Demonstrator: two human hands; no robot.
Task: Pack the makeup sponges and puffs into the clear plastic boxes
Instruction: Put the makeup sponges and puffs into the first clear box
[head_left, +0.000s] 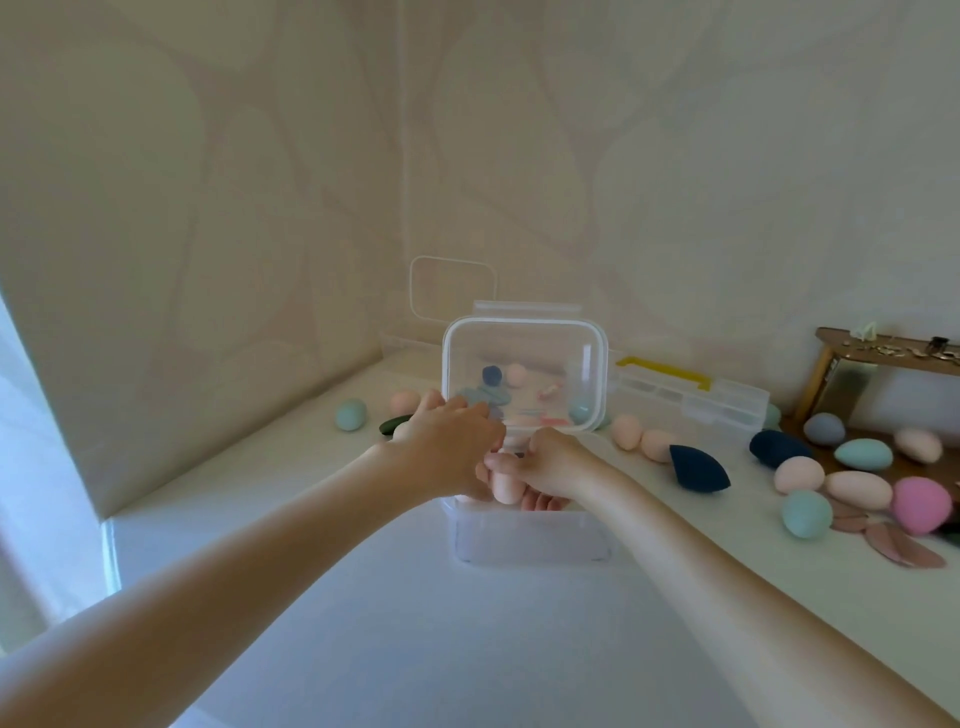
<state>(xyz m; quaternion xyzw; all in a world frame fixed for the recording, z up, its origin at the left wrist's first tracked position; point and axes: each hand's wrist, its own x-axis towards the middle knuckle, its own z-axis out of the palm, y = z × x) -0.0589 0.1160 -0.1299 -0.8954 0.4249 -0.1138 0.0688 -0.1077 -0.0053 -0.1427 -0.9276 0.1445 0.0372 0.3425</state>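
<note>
A clear plastic box (532, 543) stands in the middle of the white table, its hinged lid (524, 332) raised upright behind it. My right hand (558, 462) is over the box's opening, shut on a peach egg-shaped sponge (506, 487). My left hand (452, 436) is curled over the box's left rim, fingers touching the same sponge; whether it holds anything is hidden. Loose sponges lie on the right: navy (698, 467), peach (857, 488), teal (806, 513), pink (920, 505). On the left lie a teal sponge (351, 414) and a peach one (404, 401).
A clear organiser with a yellow handle (667, 370) sits behind right. Another clear lid (452, 260) leans on the wall at the back. A wooden stand (883, 349) is at the far right. A dark green puff (395, 425) lies left of the box. Walls close off the back and left.
</note>
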